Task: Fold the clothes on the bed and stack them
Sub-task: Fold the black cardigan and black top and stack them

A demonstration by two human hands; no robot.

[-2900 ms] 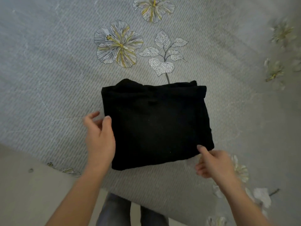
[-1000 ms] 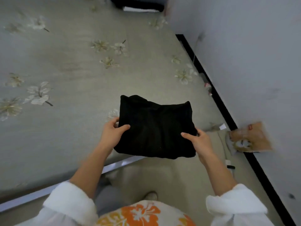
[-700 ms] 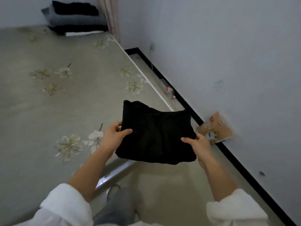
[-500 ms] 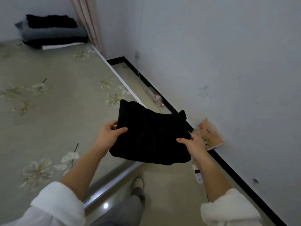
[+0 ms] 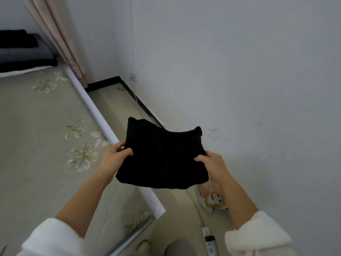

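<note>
Wall [image 5: 239, 71]: the right and upper part of the frame is filled by it; pale, with faint scribble marks beside the garment.
Bed [image 5: 36, 135]: the left half of the frame is taken up by its flower-printed cover, bordered by a white edge running diagonally.
Folded black garment [image 5: 164, 156]: held in mid-air at the centre of the frame, over the bed's edge and the strip of floor beside the wall.
Stack of folded clothes [image 5: 24, 52]: seen at the upper left, on the far end of the bed, in dark and grey layers.
Curtain [image 5: 60, 37]: hung just right of the stack.
Left hand [image 5: 115, 157]: clenched on the garment's left edge, thumb on top.
Right hand [image 5: 212, 162]: clenched on the garment's right edge, thumb on top.
Power strip [image 5: 209, 242]: laid on the floor at the lower right.
</note>
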